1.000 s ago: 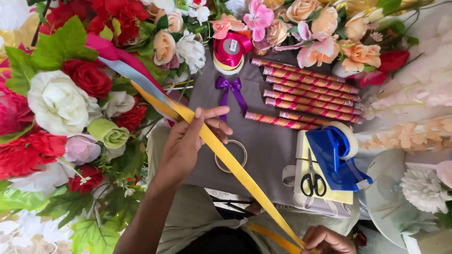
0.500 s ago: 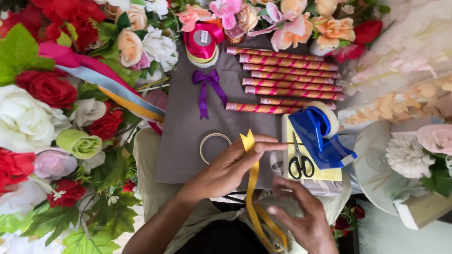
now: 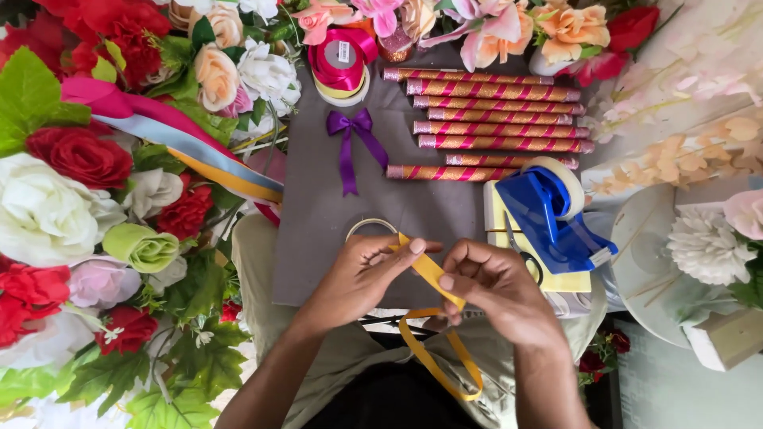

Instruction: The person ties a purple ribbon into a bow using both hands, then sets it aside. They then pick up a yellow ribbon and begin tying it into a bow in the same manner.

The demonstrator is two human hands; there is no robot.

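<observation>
Yellow ribbon [image 3: 430,274] sits pinched between both hands right at the bottom centre, low over the person's lap. Left hand [image 3: 362,274] has its thumb and forefinger closed on the upper end of the strip, the other fingers curled in. Right hand [image 3: 493,290] grips the same strip just beside it, thumb pressed onto the ribbon and fingers folded under — the two hands almost touching. Below them the ribbon drops into a loose loop that hangs in front of the dark clothing.

Just beyond the left hand, a thin clear ring [image 3: 367,229] lies on the grey cloth [image 3: 318,222], partly hidden by the fingers. To the right of the hands stands a blue tape dispenser [image 3: 552,214] on a pale yellow pad [image 3: 497,222], with a dark scissor handle [image 3: 532,266] peeping out beneath it.

Further up the cloth, a purple bow [image 3: 351,127] lies flat with its tails trailing toward the person. Beside it, a stack of glittery red-and-gold striped sticks [image 3: 497,119] lies in rows. At the far edge of the cloth, a spool of magenta ribbon [image 3: 342,63] rests on a yellow one.

Off to the left, pink, blue and orange ribbons [image 3: 183,147] drape across the artificial flowers [image 3: 75,159] — roses in red, white and peach, with more blooms along the top.
</observation>
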